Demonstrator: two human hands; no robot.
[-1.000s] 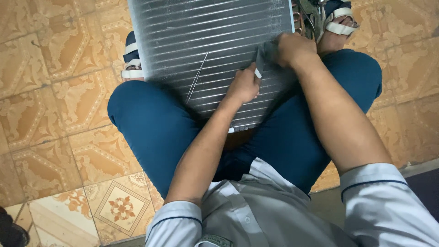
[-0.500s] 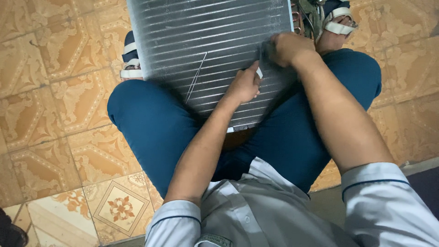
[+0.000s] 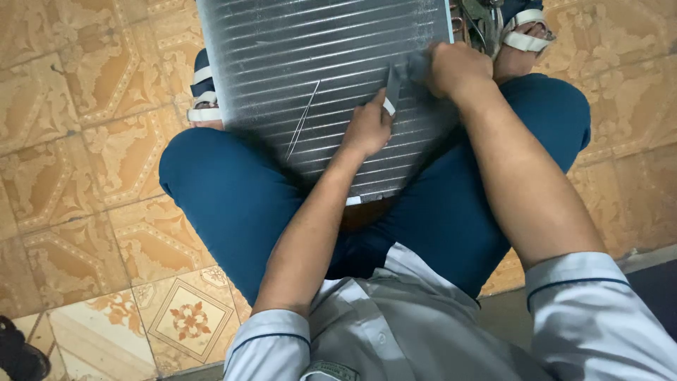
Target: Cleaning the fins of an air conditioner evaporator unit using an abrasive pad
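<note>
Head view, looking straight down on a seated person in blue trousers and a pale grey shirt; a finned metal radiator panel [image 3: 310, 77] leans across the lap, its lower edge resting between the thighs, its upper part running out of the top of the picture; propped this way, its ribbed face is tilted up toward both hands. The left hand [image 3: 368, 130] lies on the fins near the middle, fingers curled closed around a small flat dark tool with a pale tip [image 3: 390, 95], held upright against the fins. The right hand [image 3: 455, 67] sits at the panel's right edge, fingers closed over a dark object that touches the tool's upper end; what that object is cannot be told. A few thin bright scratch lines [image 3: 303, 120] cross the fins just left of the left hand. Sandalled feet show on either side of the panel on a patterned tan tiled floor [image 3: 77, 141].
</note>
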